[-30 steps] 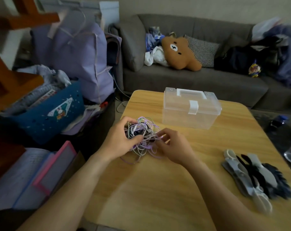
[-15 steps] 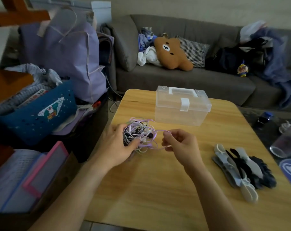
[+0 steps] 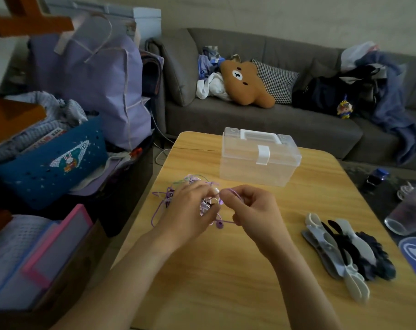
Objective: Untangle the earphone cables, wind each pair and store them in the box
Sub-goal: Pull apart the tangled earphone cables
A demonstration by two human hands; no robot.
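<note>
Surroundings, far left: dark blue perforated tote with a rocket picture [image 3: 57, 158] sits on the floor beside the table, a large lilac fabric bag [image 3: 92, 79] standing behind it.

Left hand: the left hand [image 3: 190, 210] lies over the tangled bundle of purple, white and pale green earphone cables [image 3: 176, 194], fingers curled into it and holding it down on the light wooden table [image 3: 202, 282]. A second ago this hand cupped the bundle from its left side; now it sits on top, with purple loops spilling out to the left.

Cables: the bundle rests on the table's left half, in front of the box and apart from it. A small purple earbud tip [image 3: 219, 225] hangs just under the hands.

Right hand: the right hand [image 3: 252, 208] pinches one purple strand between thumb and curled fingers, touching the left hand's fingertips. Half a second ago it had that strand drawn out to the right; now it is back at the knot.

Meaning of the change: judging by this, one purple lead has been found and is being worked free bit by bit. Untangling is at its start, and nothing is wound yet.

Box: the clear plastic storage box with a white latch and handle [image 3: 259, 158] stands at the table's far edge, lid closed. It must be opened before storing.

Right side: grey, white and black flat cable winders [image 3: 340, 253] lie in a pile, untouched.
</note>
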